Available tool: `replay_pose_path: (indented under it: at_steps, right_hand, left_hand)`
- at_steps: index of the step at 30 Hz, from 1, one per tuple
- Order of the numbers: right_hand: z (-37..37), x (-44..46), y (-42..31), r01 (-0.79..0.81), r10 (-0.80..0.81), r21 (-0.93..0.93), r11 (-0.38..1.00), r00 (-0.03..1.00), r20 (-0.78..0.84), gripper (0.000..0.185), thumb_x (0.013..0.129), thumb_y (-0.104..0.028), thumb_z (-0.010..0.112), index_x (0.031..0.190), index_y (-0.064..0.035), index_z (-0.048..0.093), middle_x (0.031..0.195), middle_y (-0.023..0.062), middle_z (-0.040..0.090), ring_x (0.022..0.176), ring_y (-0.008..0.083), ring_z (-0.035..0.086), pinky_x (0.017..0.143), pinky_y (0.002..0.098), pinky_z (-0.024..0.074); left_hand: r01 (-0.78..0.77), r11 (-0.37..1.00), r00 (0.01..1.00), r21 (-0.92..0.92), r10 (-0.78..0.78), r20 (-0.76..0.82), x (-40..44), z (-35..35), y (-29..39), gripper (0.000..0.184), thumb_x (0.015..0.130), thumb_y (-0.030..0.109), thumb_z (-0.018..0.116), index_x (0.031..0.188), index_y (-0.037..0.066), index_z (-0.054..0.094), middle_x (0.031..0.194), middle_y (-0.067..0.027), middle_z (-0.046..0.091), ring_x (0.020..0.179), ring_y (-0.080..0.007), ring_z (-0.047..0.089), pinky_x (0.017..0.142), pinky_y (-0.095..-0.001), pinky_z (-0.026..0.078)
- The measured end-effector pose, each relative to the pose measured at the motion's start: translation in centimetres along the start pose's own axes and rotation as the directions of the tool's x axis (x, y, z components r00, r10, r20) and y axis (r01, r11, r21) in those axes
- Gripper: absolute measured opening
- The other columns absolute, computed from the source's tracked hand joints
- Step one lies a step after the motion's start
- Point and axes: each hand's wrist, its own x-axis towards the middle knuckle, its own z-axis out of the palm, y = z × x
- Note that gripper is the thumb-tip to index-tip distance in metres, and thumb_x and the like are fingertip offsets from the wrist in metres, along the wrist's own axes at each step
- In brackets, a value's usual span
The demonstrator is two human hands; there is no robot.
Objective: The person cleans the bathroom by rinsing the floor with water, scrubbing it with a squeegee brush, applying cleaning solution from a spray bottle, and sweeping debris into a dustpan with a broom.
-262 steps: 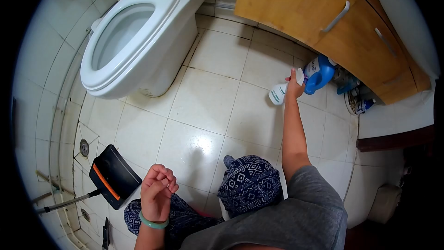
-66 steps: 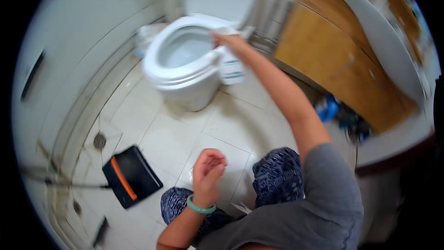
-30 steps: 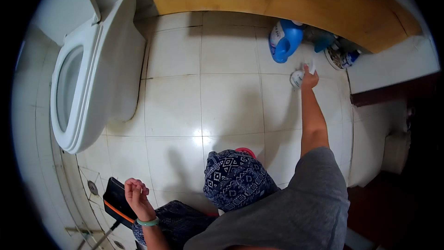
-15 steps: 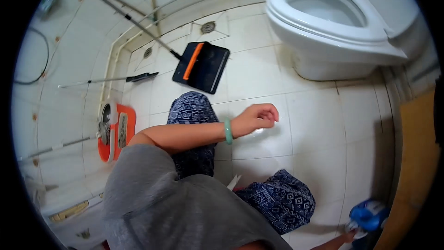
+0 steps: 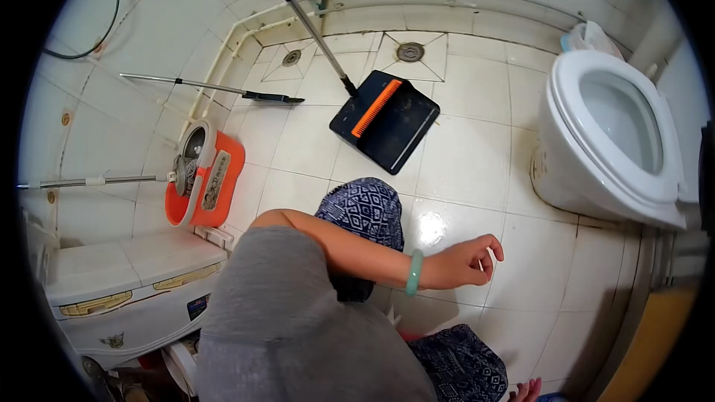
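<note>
My left hand, with a green bangle on its wrist, hangs over the white tiled floor. Its fingers are loosely bent and apart, and nothing shows in them. Only the fingers of my right hand show at the bottom edge; they are spread, and the palm is out of view. Close beside them a sliver of a blue item shows, mostly cut off. Blue patterned trousers cover my bent knees.
A black dustpan with an orange comb edge lies ahead. Left of it are a broom and an orange mop bucket with a mop. The toilet stands at right, a white cabinet at lower left.
My view has swung, so the dustpan and toilet sit further right and lower. My left hand's fingers have loosened. My right hand, earlier at the blue item, now shows only spread fingers.
</note>
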Motion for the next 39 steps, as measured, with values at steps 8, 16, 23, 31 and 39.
replay_pose_path:
  at_steps: [8,16,23,31,39]
  right_hand:
    - [7.4,-7.0,-12.9,0.571,-0.493,-0.384,0.726,0.821,0.288,0.044,0.082,-0.027,0.059,0.115,0.0008,0.049,0.111,0.0165,0.053,0.090,0.0262,0.052,0.081,0.0348,0.0411]
    - [8.4,-5.2,-16.0,0.735,-0.408,-0.366,0.571,0.641,0.651,0.042,0.071,-0.009,0.054,0.109,0.0040,0.045,0.102,0.0193,0.049,0.097,0.0343,0.044,0.086,0.0400,0.0310]
    - [6.3,-8.6,-18.4,0.759,-0.370,-0.339,0.556,0.591,0.717,0.049,0.065,-0.005,0.059,0.111,0.0037,0.042,0.105,0.0221,0.046,0.099,0.0379,0.044,0.087,0.0428,0.0336]
    - [3.2,-12.8,-30.3,0.588,-0.132,-0.245,0.771,0.523,0.842,0.049,0.067,-0.008,0.063,0.109,0.0035,0.042,0.100,0.0206,0.049,0.089,0.0293,0.051,0.078,0.0376,0.0412]
    - [7.2,-11.8,-39.3,0.636,-0.137,-0.306,0.709,0.550,0.824,0.039,0.068,-0.010,0.062,0.102,-0.0025,0.047,0.081,0.0124,0.058,0.067,0.0214,0.059,0.061,0.0330,0.0461]
  left_hand:
    - [0.136,0.991,0.942,-0.008,-0.131,-0.309,0.2,-1.9,0.7,0.033,0.076,0.006,0.053,0.106,0.009,0.040,0.080,-0.0036,0.052,0.070,-0.0108,0.048,0.066,-0.0251,0.040]
    - [0.127,0.990,0.889,0.067,-0.084,-0.450,1.3,-4.5,-0.7,0.021,0.082,0.024,0.050,0.093,0.007,0.055,0.086,-0.0075,0.057,0.077,-0.0191,0.054,0.070,-0.0303,0.043]
    - [0.217,0.901,0.738,0.375,0.100,-0.668,-8.0,-5.8,6.4,0.031,0.083,0.036,0.049,0.084,0.008,0.062,0.086,-0.0153,0.059,0.081,-0.0303,0.055,0.072,-0.0369,0.044]
    - [0.620,0.773,0.045,0.137,0.140,-0.989,-31.6,-10.8,25.8,0.036,0.054,0.008,0.071,0.086,0.012,0.056,0.093,-0.0146,0.052,0.092,-0.0318,0.050,0.082,-0.0381,0.041]
    - [0.823,0.568,-0.172,0.017,0.278,-0.945,-52.0,-24.5,35.7,0.030,0.068,0.009,0.059,0.097,0.008,0.056,0.103,-0.0113,0.050,0.101,-0.0304,0.046,0.085,-0.0398,0.039]
